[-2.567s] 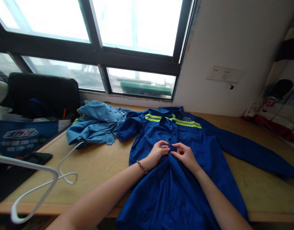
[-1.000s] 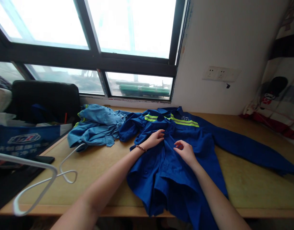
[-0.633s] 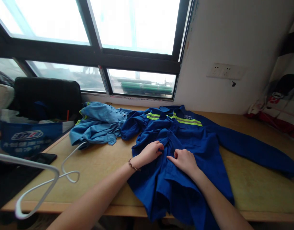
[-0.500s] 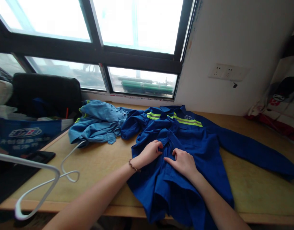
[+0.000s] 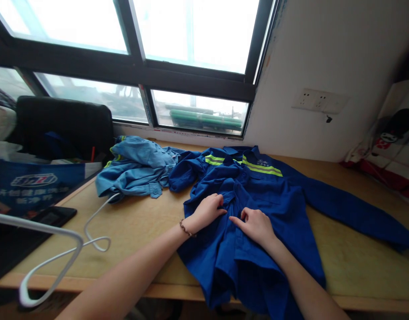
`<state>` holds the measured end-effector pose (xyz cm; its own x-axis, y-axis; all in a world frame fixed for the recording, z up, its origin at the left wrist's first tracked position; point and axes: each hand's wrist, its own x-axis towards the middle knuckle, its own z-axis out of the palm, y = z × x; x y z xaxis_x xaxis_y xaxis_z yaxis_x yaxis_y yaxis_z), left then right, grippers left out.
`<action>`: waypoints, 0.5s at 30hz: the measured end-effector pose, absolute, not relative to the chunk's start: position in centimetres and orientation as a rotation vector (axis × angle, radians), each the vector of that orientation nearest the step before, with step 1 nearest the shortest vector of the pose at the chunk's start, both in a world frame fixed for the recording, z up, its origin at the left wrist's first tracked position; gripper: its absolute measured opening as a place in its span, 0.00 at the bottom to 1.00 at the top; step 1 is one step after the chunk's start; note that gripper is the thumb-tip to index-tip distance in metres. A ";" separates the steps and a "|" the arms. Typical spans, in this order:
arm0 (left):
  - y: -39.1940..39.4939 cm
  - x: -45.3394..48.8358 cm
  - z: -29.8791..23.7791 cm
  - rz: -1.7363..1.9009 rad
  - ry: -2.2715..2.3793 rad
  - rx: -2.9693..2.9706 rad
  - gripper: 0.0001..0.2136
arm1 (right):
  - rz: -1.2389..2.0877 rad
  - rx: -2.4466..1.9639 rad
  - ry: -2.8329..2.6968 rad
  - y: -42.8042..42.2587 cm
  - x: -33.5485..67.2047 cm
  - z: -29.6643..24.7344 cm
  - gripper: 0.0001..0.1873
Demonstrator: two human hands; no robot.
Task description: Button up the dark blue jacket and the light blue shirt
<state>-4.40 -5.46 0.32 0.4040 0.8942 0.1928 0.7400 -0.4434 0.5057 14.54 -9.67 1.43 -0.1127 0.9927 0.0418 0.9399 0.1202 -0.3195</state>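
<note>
Nearest, the hem of a dark-blue fabric work jacket with yellow-green reflective chest bands is hanging over the front edge of a yellowish bench; that overhang is probably tugging, so supporting it would be easing the cloth. Just beyond, the right hand is resting mid-jacket, thumb standing apart from curled fingers; the left hand is facing it, fingers curling toward its thumb. Cannot tell whether either is gripping fabric. Both are working beside the bunched front placket; judged best: the left steadying one layer, the right keeping the other flat and level. Farther back, a rumpled light-blue fabric garment is lying against the jacket's bent sleeve, so gentle pulling is seeming wise.
</note>
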 end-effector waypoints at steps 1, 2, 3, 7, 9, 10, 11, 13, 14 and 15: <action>-5.5 -4.4 0.3 0.636 1.409 2.326 0.11 | 0.344 -1.911 -2.162 -9.6 14.6 1.4 0.28; -5.5 -4.4 0.3 0.643 1.405 2.327 0.11 | 0.369 -1.912 -2.173 -9.6 14.7 1.4 0.29; -5.5 -4.4 0.3 0.652 1.399 2.329 0.11 | 0.389 -1.913 -2.186 -9.6 14.7 1.4 0.29; -5.4 -4.5 0.2 0.684 1.386 2.313 0.11 | 0.473 -1.917 -2.245 -9.6 14.6 1.8 0.31; -5.1 -4.7 0.1 0.677 1.362 2.258 0.10 | 0.507 -1.882 -2.274 -9.6 14.7 1.9 0.27; -4.9 -4.9 0.1 0.667 1.337 2.217 0.09 | 0.530 -1.858 -2.292 -9.5 14.9 2.0 0.24; -4.7 -5.1 0.1 0.654 1.306 2.171 0.08 | 0.566 -1.830 -2.313 -9.4 15.0 2.0 0.20; -4.2 -5.5 0.1 0.634 1.243 2.088 0.07 | 0.676 -1.765 -2.346 -9.2 15.5 1.9 0.13; -4.0 -5.6 0.1 0.633 1.222 2.055 0.07 | 0.739 -1.733 -2.345 -9.0 15.7 1.9 0.11; -3.8 -5.7 0.1 0.636 1.209 2.028 0.07 | 0.807 -1.700 -2.326 -8.9 15.8 1.9 0.09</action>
<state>-5.75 -3.81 0.10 0.4479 0.8918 0.0641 0.5578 -0.3348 0.7595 15.80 -8.91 1.89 -0.3468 0.9188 -0.1887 0.8381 0.2132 -0.5021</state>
